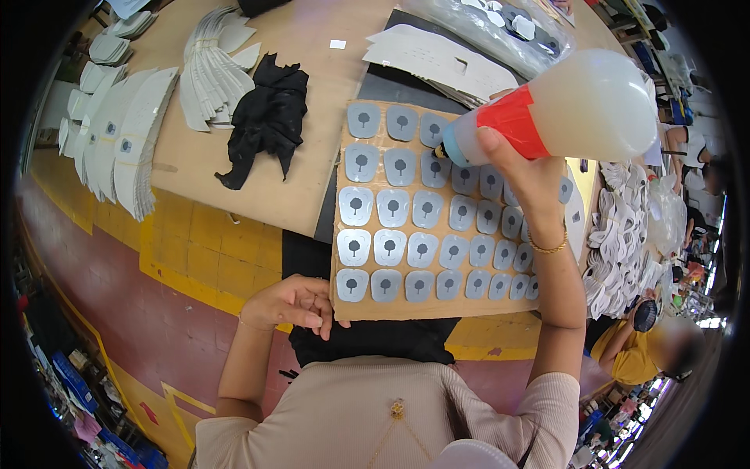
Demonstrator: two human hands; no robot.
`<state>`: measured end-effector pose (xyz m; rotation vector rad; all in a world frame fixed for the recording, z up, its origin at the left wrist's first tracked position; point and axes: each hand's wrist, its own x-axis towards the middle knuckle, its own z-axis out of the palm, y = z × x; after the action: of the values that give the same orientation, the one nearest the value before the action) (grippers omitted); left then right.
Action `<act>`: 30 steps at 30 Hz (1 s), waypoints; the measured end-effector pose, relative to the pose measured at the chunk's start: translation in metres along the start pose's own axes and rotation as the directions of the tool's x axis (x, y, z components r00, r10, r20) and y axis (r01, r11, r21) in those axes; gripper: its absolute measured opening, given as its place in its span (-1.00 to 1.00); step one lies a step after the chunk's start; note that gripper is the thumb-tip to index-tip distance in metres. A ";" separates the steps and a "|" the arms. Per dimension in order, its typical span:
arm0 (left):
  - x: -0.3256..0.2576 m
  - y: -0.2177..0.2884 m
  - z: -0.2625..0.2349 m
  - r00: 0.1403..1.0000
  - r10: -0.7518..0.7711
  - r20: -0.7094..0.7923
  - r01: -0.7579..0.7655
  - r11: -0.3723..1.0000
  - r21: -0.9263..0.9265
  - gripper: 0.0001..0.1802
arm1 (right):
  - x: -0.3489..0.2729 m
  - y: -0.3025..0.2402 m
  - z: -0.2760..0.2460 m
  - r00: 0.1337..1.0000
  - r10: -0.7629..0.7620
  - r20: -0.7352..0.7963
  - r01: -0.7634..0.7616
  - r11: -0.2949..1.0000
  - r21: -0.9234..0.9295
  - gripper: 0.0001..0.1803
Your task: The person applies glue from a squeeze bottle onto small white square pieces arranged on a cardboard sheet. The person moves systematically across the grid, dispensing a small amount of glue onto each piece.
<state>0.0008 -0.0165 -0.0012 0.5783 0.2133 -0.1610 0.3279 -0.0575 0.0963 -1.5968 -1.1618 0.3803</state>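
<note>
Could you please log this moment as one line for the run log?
right hand: holds squeeze bottle, nozzle on grey pieces | left hand: steadies cardboard sheet edge | black cloth: on table

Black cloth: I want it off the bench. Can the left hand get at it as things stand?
Probably yes. The left hand holds nothing and rests at the cardboard sheet's near corner; the black cloth lies farther up the table, with bare surface between them.

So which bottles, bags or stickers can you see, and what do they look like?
Squeeze bottle: in the right hand, tipped over the cardboard sheet; cloudy white, red band, blue nozzle.
Plastic bag: far side of the table, clear, holding pale cut pieces.
Small white sticker: lying alone on the brown table, square.
No screens or signs show.
</note>
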 end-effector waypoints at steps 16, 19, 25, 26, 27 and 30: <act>-0.002 0.000 0.003 0.999 0.032 -0.012 -0.032 0.999 0.013 -0.55 | 0.011 -0.015 0.033 0.994 -0.047 0.104 0.045 0.999 0.019 -0.55; -0.002 -0.001 0.002 0.999 0.038 -0.007 -0.038 0.999 0.005 -0.55 | 0.013 -0.013 0.035 0.992 -0.057 0.115 0.054 0.998 0.034 -0.55; -0.003 0.002 0.002 1.000 0.013 -0.017 -0.012 1.000 0.010 -0.57 | 0.018 -0.024 0.038 0.989 -0.006 0.146 -0.006 0.997 0.083 -0.55; -0.003 0.002 0.003 1.000 0.007 -0.020 -0.007 1.000 0.013 -0.58 | 0.019 -0.027 0.040 0.985 0.036 0.166 -0.051 0.995 0.086 -0.55; -0.003 0.002 0.002 1.000 0.006 -0.018 -0.005 1.000 0.020 -0.52 | 0.020 -0.026 0.043 0.988 -0.003 0.157 -0.009 0.997 0.074 -0.55; -0.004 0.001 0.000 1.000 -0.002 -0.016 0.002 0.999 0.040 -0.42 | 0.023 -0.023 0.052 0.984 -0.085 0.154 0.076 0.995 0.060 -0.55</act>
<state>-0.0026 -0.0153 0.0000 0.6196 0.2261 -0.1630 0.2895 -0.0109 0.1039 -1.4892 -1.3202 0.4864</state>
